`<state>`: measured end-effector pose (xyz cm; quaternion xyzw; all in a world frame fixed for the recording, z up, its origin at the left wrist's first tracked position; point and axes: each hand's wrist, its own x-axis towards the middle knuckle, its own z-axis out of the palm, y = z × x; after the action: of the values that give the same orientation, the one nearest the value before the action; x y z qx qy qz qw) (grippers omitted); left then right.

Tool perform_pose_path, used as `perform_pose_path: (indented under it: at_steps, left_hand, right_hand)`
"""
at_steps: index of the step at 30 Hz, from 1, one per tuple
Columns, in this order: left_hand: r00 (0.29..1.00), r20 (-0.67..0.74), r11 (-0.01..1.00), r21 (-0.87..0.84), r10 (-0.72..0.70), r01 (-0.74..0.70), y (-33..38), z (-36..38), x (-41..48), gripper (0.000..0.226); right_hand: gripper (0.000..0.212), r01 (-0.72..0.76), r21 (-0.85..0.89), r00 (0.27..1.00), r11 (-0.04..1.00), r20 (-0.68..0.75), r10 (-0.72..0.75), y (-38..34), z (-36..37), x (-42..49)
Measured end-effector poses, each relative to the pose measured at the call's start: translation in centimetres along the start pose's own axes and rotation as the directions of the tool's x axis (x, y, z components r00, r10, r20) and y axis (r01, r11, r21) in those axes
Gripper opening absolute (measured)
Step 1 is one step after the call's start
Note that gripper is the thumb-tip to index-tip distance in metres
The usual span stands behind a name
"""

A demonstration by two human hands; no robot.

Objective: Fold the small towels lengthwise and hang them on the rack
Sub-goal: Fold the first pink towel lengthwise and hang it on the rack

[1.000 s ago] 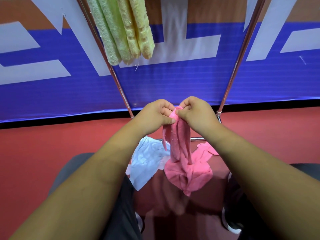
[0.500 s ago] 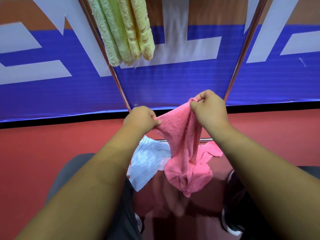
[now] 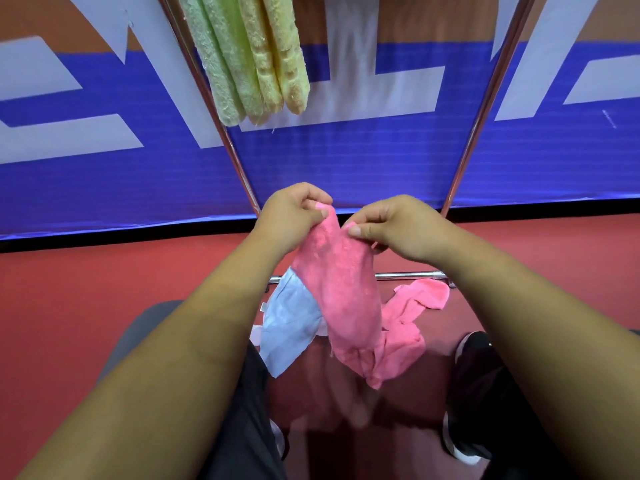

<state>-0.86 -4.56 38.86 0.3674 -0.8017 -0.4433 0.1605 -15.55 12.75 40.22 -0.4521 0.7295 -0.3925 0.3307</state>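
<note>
Two hands hold a pink terry towel [image 3: 343, 292] up in front of the chrome tubular rack [image 3: 405, 275]. The left hand [image 3: 294, 216] pinches the towel's top edge in its fingers [image 3: 313, 199], and the right hand [image 3: 398, 230] pinches the same edge just beside it. The towel hangs down to a crumpled pink towel [image 3: 415, 303] and a pale blue cloth [image 3: 291, 323] on the red floor [image 3: 104, 278] before the rack. Green and yellow folded towels [image 3: 249, 64] hang from the rack above.

head view, wide-angle: the camera sat on the person's head and looked forward and down, close over the left hand [image 3: 294, 216] and right hand [image 3: 398, 230] pinching the pink towel [image 3: 343, 289], rack [image 3: 484, 109] and banner [image 3: 346, 161] beyond.
</note>
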Motion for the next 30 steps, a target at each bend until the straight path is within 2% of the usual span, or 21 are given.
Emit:
perform_pose_path:
  at_steps: [4, 8, 15, 22, 27, 30]
  left_hand:
    - [0.993, 0.111, 0.993, -0.109, -0.035, 0.047, 0.3, 0.7, -0.3, 0.04]
    - [0.987, 0.157, 0.994, -0.109, 0.028, -0.011, 0.9, 1.2, -0.7, 0.032]
    - [0.977, 0.196, 0.99, -0.131, 0.08, -0.054, 1.5, 1.2, -1.3, 0.023]
    - [0.973, 0.219, 0.985, -0.168, 0.076, -0.039, 1.6, 1.2, -1.4, 0.026]
    - [0.965, 0.243, 0.98, -0.193, 0.098, -0.051, 1.5, 0.9, -1.3, 0.034]
    - [0.965, 0.243, 0.961, -0.274, 0.099, -0.03, 1.4, 1.1, -1.3, 0.031]
  right_hand:
    - [0.01, 0.026, -0.01, 0.987, 1.0, -0.161, -0.027, 0.9, -0.3, 0.5]
    - [0.008, 0.029, 0.013, 0.969, 1.0, -0.246, -0.025, 1.0, -0.2, 0.8]
    - [0.008, 0.031, 0.059, 0.959, 0.998, -0.282, -0.013, 1.0, 0.3, 0.8]
    - [0.008, 0.018, 0.079, 0.964, 0.997, -0.267, 0.004, 1.1, 0.3, 1.1]
    - [0.008, 0.022, 0.086, 0.951, 0.996, -0.308, 0.006, 1.0, 0.4, 1.2]
    - [0.008, 0.032, 0.103, 0.944, 0.994, -0.331, 0.003, 1.0, 0.6, 1.2]
